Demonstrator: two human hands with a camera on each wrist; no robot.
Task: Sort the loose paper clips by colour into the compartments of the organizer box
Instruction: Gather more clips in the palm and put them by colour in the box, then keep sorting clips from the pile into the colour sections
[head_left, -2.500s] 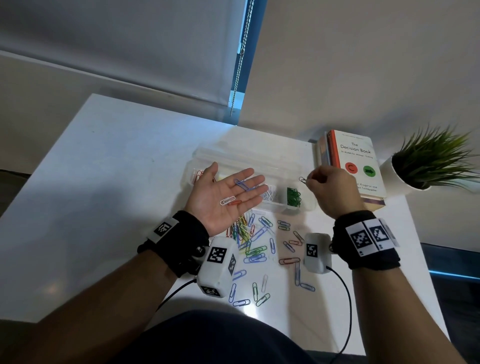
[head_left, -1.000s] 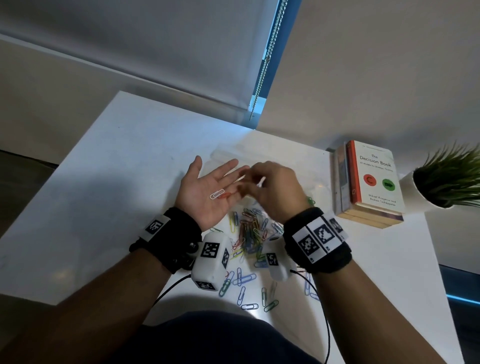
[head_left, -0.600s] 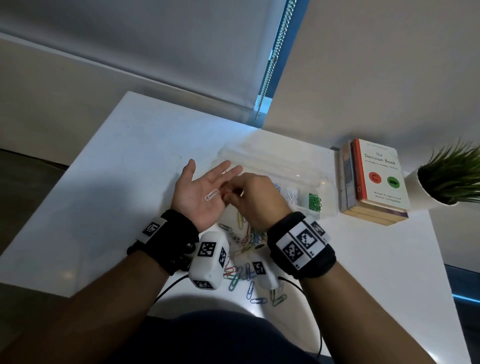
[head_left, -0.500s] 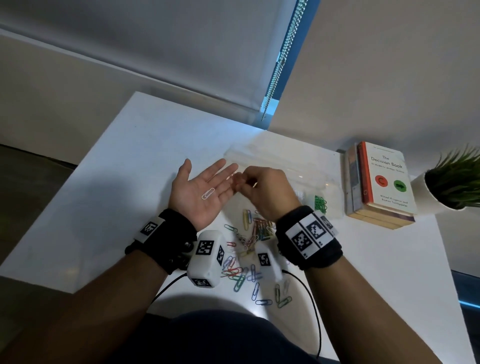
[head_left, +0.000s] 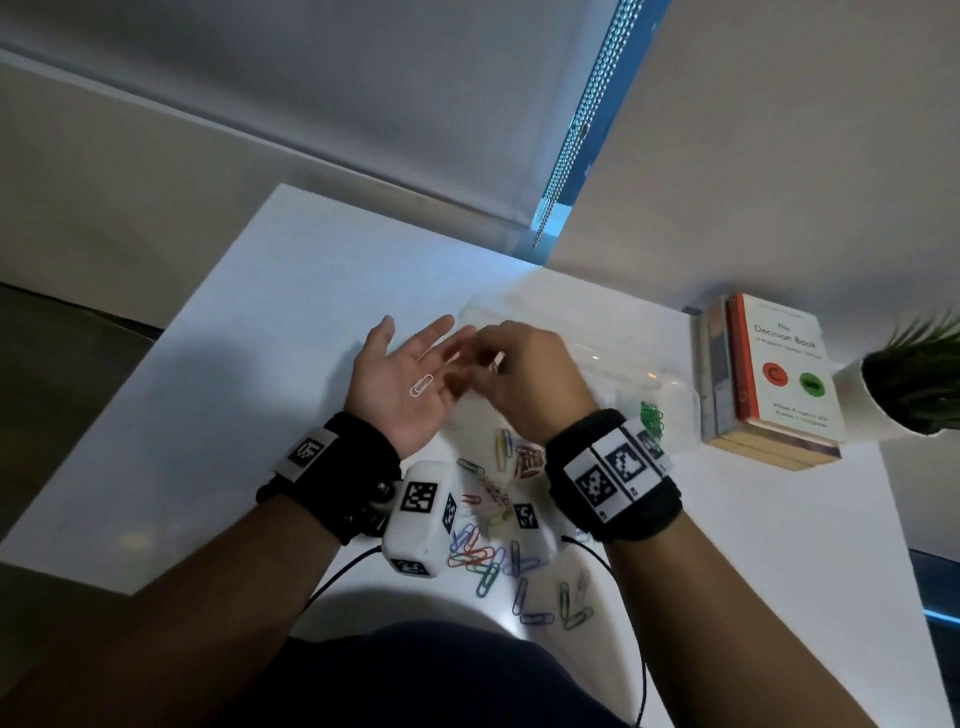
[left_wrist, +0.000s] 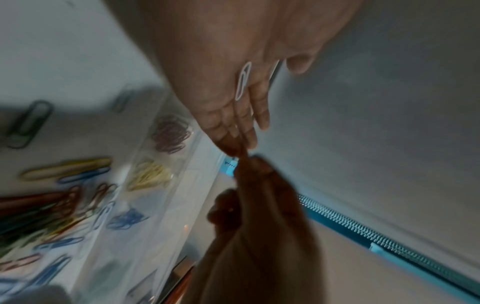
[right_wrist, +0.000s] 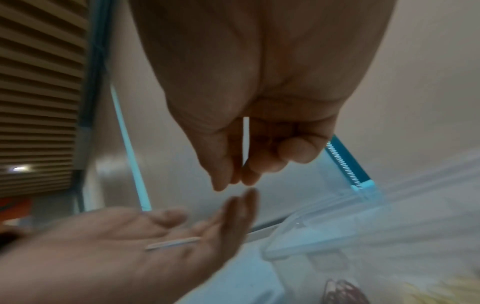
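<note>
Your right hand (right_wrist: 249, 127) is hanging fingers-down, thumb and fingertips pinched together just above your left hand (right_wrist: 124, 246), which is lying palm-up, carrying a white paper clip (right_wrist: 172, 243).

The left hand (head_left: 404, 383) lies palm up with its fingers straight and close together, the thumb spread apart. The right hand (head_left: 524, 375) is turned knuckles up just beside it, its thumb and fingertips (right_wrist: 221, 181) drawn together at the left fingertips; whether they pinch anything is hard to tell through the blur. Both forearms reach forward, each wrist wrapped in a black band.
</note>
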